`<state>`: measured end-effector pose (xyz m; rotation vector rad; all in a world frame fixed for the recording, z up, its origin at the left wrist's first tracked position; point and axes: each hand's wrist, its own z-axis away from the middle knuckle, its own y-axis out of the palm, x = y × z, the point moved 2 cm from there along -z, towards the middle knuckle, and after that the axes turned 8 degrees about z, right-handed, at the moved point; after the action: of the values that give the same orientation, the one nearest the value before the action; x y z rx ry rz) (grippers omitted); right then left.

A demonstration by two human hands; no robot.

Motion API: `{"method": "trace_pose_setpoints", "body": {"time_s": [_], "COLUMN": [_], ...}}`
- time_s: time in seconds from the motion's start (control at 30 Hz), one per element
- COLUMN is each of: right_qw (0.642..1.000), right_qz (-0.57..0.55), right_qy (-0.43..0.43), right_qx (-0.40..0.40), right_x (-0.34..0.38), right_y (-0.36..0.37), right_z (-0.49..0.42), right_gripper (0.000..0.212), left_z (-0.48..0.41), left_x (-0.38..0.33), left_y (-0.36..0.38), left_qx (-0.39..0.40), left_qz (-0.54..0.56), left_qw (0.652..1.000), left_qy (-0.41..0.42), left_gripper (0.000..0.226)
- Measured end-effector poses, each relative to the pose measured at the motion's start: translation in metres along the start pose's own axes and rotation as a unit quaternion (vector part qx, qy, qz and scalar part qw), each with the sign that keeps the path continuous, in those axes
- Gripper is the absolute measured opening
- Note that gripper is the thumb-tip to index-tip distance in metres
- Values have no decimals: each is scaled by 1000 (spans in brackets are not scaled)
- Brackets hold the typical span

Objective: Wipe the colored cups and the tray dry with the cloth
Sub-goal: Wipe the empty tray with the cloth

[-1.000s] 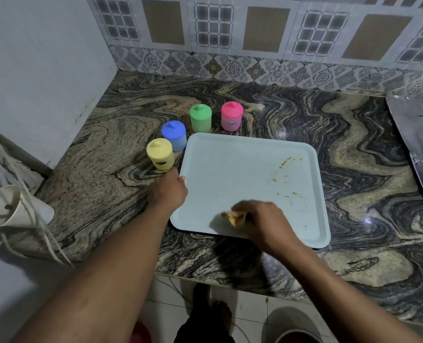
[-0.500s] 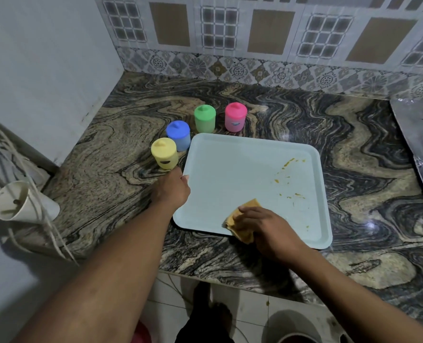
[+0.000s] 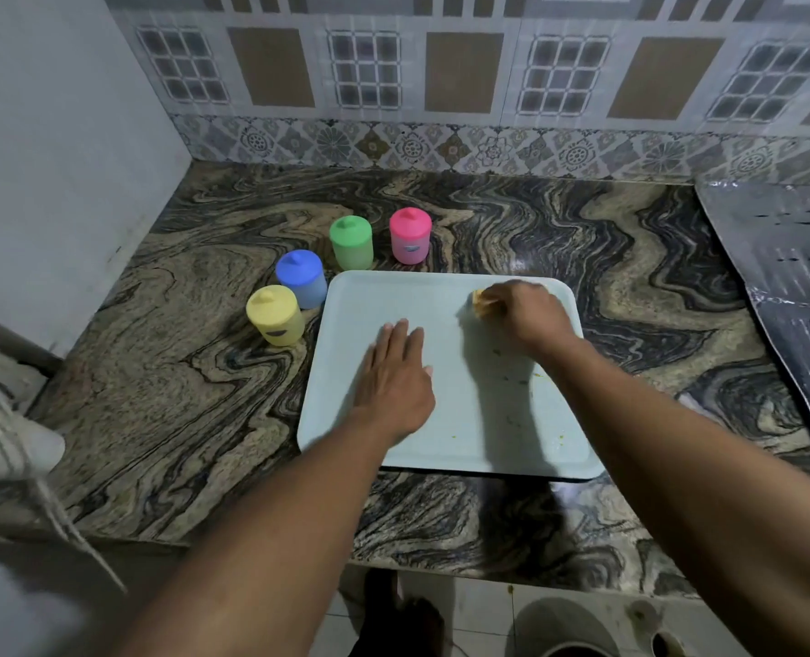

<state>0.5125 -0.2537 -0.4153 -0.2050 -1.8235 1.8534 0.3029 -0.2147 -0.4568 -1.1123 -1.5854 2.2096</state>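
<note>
The tray [image 3: 393, 296] is lying flat on the marbled countertop [image 3: 180, 372], toward its near edge. Four lidded cups are standing off the tray's far left corner: the yellow cup [image 3: 275, 315], the blue cup [image 3: 301, 279], the green cup [image 3: 351, 242] and the pink cup [image 3: 410, 236]. The left hand [image 3: 393, 381] is pressing flat on the tray's left-centre with its fingers straight, grasping nothing. The right hand [image 3: 531, 315] is clenching the bunched yellow cloth [image 3: 479, 303] against the far right area. The glossy stone is probably giving little friction. A hard leftward stroke could therefore be driving the tray into the yellow and blue cups, just beside its left rim, and tipping them. Yellowish specks [image 3: 512, 381] are lying on the near right area, and a bunched cloth may be smearing rather than lifting them. A dark mark is showing on the yellow and pink cups but is too small to read, and no brand is legible.
</note>
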Motion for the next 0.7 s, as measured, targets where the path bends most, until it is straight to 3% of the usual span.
{"method": "trace_pose_setpoints", "body": {"time_s": [0.07,0.23,0.37,0.5,0.63,0.7], "right_qw": [998,991,983,988,989,991], "right_qz": [51,75,17,-103,-107,-67], "right_qy": [-5,-94,-179,-88,-7,24], "right_qx": [20,-52,34,70,-104,-112], "right_x": [5,38,36,16,-2,-9], "right_y": [20,50,55,18,-28,-36], "right_z": [14,117,186,145,70,36], "right_gripper": [38,26,44,44,50,52], "left_z": [-1,-8,-4,-3,-3,-4], "left_x": [3,17,13,14,13,14], "left_y": [7,-13,-10,-5,1,2], "left_qx": [26,37,42,43,40,43], "left_qz": [11,79,60,26,17,13], "left_qw": [1000,996,997,999,999,999], "left_qy": [-5,15,15,20,9,5], "left_gripper": [60,54,56,57,58,58]}}
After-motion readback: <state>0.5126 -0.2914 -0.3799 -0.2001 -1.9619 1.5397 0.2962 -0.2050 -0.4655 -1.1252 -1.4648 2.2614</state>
